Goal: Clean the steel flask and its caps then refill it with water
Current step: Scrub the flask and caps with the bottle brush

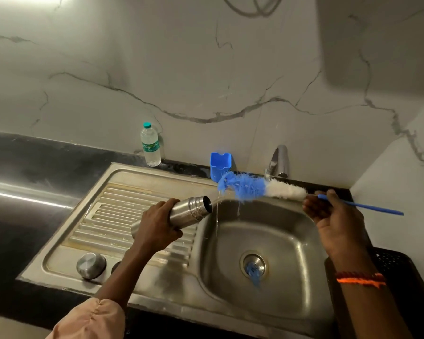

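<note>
My left hand [157,225] grips the steel flask [191,211], tilted almost level with its open mouth pointing right over the sink basin [287,243]. My right hand [333,214] holds the blue handle of a bottle brush [260,188] with blue and white bristles. The brush is out of the flask, just up and right of its mouth, and water drips from it into the basin. A steel cap [91,265] lies on the drainboard [123,216], with a second dark cap [115,266] beside it, mostly hidden by my left forearm.
A plastic water bottle [150,145] stands by the wall behind the drainboard. A blue holder [220,165] and the tap [278,160] sit behind the basin. A black crate [399,270] is at the right. Something blue lies in the drain [253,269].
</note>
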